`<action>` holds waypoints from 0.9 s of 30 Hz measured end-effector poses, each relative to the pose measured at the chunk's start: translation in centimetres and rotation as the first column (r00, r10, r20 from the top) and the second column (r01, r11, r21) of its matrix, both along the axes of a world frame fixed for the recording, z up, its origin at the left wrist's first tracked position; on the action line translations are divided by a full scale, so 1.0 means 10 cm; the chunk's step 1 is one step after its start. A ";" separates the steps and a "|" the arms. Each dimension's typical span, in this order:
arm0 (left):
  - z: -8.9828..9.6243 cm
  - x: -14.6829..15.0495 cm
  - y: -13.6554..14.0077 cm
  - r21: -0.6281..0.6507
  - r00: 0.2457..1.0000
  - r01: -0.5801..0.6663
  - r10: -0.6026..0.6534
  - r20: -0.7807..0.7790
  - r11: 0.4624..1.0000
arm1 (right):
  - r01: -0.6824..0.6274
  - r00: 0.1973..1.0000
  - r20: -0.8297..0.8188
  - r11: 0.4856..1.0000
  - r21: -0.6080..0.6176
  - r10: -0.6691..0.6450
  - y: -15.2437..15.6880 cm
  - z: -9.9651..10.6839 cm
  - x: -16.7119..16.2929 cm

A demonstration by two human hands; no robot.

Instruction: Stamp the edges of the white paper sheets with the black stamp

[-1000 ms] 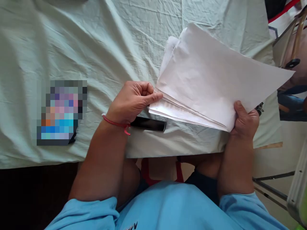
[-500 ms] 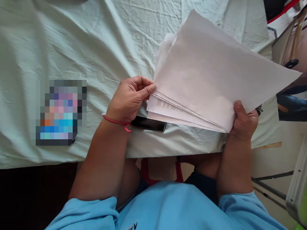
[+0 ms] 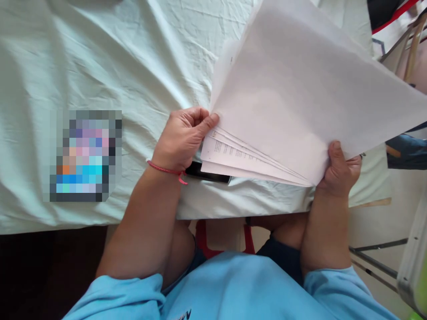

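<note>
Several sheets of white paper are held between both hands above the cloth, slanted up to the right and fanned along their near left edge. My left hand pinches their left corner between thumb and fingers. At the lower right corner, my right hand grips the bundle, thumb on top and fingers hidden behind. The top sheet's upper face looks blank, while printed lines show on a sheet beneath. A dark, flat object lies on the cloth under the papers and beside my left wrist, partly covered.
A pale green cloth with wrinkles covers the table. On its left lies a pixelated rectangular item, its details blurred out. The table's front edge runs just before my lap. Metal frame legs stand at the right.
The papers have been raised closer to me, so the top sheet looks larger and reaches the upper edge of view. Their near left edges are spread slightly more. Both hands keep their hold.
</note>
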State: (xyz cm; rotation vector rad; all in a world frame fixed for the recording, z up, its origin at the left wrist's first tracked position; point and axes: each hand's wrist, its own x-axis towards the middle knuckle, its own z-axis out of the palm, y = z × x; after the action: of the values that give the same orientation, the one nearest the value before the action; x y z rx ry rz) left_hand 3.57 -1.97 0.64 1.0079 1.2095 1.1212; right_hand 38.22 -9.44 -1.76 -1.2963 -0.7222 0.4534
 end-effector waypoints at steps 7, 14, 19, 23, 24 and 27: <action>-0.16 0.00 0.03 0.215 0.998 -0.048 0.057 -0.034 0.975 | 0.035 0.999 0.022 0.993 0.113 -0.038 0.02 -0.02 -0.03; -0.19 -0.04 0.10 0.525 0.992 -0.124 0.116 0.047 0.842 | -0.001 1.000 0.022 0.983 0.181 -0.003 0.00 0.03 -0.05; -0.14 -0.10 0.07 0.508 0.998 -0.052 0.065 -0.009 0.860 | -0.042 0.999 0.014 0.989 0.145 0.041 -0.08 0.06 0.01; -0.26 -0.07 0.12 0.433 0.999 0.039 -0.022 -0.044 0.901 | -0.157 0.981 0.108 0.987 -0.023 0.159 -0.10 0.05 0.01; -0.29 -0.05 0.14 0.438 0.999 0.044 -0.027 -0.045 0.898 | -0.162 0.979 0.121 0.986 -0.046 0.166 -0.09 0.04 0.00; -0.32 -0.02 0.16 0.541 0.998 -0.052 0.033 0.044 0.840 | -0.063 0.992 0.107 0.998 0.027 0.059 -0.04 0.01 -0.02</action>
State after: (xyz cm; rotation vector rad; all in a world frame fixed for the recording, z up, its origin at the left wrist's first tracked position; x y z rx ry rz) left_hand 3.41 -0.34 -2.53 1.3840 0.8996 1.5594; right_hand 38.00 -9.86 -1.68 -1.2796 -0.8570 0.4232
